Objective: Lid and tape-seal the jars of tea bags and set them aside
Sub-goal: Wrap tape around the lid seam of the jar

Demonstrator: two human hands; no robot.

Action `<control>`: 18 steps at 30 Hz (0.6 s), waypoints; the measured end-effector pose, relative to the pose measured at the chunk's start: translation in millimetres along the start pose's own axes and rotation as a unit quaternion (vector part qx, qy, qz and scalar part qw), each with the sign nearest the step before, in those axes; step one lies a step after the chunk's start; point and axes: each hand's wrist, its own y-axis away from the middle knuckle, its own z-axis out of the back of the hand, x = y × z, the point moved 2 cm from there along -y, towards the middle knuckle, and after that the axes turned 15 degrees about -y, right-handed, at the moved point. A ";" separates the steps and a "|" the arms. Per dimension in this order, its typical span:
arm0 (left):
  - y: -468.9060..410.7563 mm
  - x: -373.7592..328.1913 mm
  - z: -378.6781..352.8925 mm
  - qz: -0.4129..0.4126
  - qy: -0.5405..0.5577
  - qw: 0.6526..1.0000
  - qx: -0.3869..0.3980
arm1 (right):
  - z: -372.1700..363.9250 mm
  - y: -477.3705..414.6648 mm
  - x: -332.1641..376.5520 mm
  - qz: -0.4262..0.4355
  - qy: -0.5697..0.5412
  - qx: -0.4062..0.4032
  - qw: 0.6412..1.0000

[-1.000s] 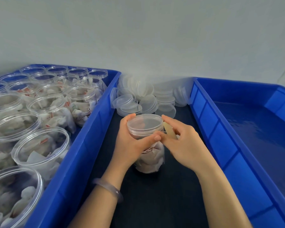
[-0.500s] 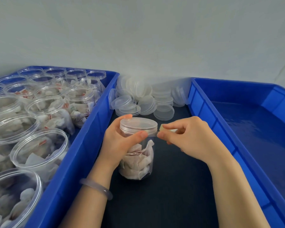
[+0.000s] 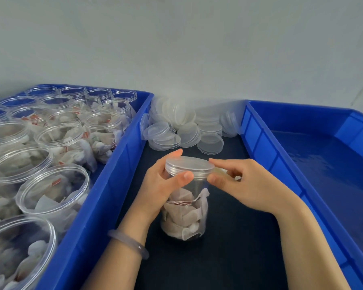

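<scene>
Gripping lidded jar point(image 3: 197, 190) (tea bags point(image 3: 180, 215) inside): left hand point(image 3: 160, 185) | right hand point(image 3: 252, 189) fingers point(image 3: 218, 163) pinch lid point(image 3: 189, 164) rim

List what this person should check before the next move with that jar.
1. Lid sits flat on the jar: ok.
2. Jar stands upright on the dark mat: ok.
3. Left hand grips the jar just below the lid: ok.
4. Right hand pinches the tape strip at the lid's edge: ok.
5. Tape stuck across the seam between lid and jar: cannot tell.
6. Room in the right blue bin for setting the jar aside: ok.
</scene>
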 end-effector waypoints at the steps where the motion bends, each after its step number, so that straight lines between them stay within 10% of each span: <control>1: 0.2 -1.5 -0.3 -0.006 -0.006 1.000 -0.020 | -0.2 1.2 -0.8 0.004 -0.015 -0.014 1.000; 10: 4.3 -14.1 -12.0 -0.054 -0.132 0.982 -0.127 | -11.5 11.7 0.2 0.042 0.001 -0.020 0.999; 18: 7.1 -12.2 5.7 -0.029 -0.126 0.989 -0.072 | 2.3 16.6 -2.0 0.028 -0.054 -0.088 0.994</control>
